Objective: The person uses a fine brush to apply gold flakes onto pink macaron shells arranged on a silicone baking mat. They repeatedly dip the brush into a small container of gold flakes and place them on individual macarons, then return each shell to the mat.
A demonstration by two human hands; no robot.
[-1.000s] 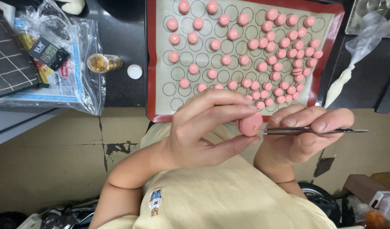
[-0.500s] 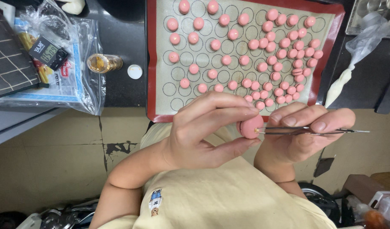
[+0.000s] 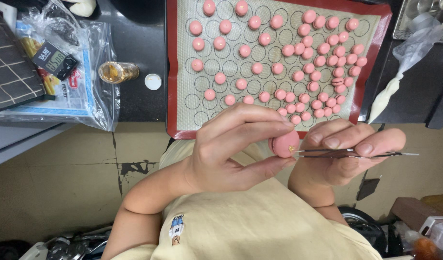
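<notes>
One pink macaron (image 3: pixel 285 143) sits pinched in the left hand (image 3: pixel 231 149), thumb under it and fingertips over the top, so the hand is closed firmly on it. One pair of thin metal tweezers (image 3: pixel 356 154) lies in the right hand (image 3: pixel 349 151), clamped between thumb and forefinger; its tips meet at a small gold fleck on the macaron's face, just beside the left fingertips. Beyond the grip lies one red-edged baking mat (image 3: pixel 180 72) printed with circles, carrying roughly sixty small pink shells (image 3: pixel 322 62) (too crowded on the right-hand side for an exact count). Further out from the mat stand one small glass jar (image 3: pixel 116 72), one white cap (image 3: pixel 153 82), one digital timer (image 3: pixel 55 58) on a clear plastic bag, and one filled piping bag (image 3: pixel 390 91) on the opposite side. All rest on a dark counter (image 3: pixel 139 43); below the hands is cracked beige floor (image 3: pixel 77 178). Both wrists bend inward in front of a cream shirt, forearms angled up from the body.
</notes>
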